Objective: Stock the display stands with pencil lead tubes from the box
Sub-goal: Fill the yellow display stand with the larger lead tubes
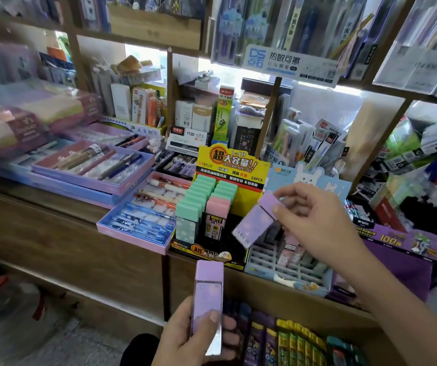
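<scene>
My left hand (196, 336) grips a purple lead tube (208, 297) upright at the bottom centre, below the shelf edge. My right hand (315, 220) pinches another purple lead tube (254, 223) by its cap, tilted, just above the right side of the yellow and black display stand (229, 165). That stand holds rows of green tubes (199, 202) and a few pink tubes (218, 207). Right of it a pale blue stand (270, 262) with a grid of slots holds some small tubes. No box is clearly seen.
Pen gift trays (133, 220) lie left of the stand on the wooden counter (53, 207). A purple product box (397, 249) sits at the right. Packaged pens hang on the shelves above. Coloured packs (299, 342) fill a lower shelf under my right arm.
</scene>
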Tool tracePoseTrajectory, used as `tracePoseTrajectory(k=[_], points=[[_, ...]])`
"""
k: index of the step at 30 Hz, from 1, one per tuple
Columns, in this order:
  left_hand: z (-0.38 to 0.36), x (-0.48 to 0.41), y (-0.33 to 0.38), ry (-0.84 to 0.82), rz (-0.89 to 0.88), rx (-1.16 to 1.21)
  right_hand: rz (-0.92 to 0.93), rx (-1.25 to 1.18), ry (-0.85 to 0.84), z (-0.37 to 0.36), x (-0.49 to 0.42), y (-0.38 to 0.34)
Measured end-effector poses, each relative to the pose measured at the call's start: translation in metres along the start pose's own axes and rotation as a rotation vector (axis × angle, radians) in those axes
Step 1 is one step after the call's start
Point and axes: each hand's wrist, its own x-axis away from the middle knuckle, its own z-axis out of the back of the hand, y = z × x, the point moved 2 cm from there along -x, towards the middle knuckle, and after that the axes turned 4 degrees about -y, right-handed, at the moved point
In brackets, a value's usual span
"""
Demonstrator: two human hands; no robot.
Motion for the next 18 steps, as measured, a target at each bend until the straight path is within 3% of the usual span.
tracePoseTrajectory(k=[18], points=[[-0.003, 0.005, 0.003, 0.046, -0.045, 0.009, 0.063, 0.499, -0.083, -0.029, -0.085, 0.005]])
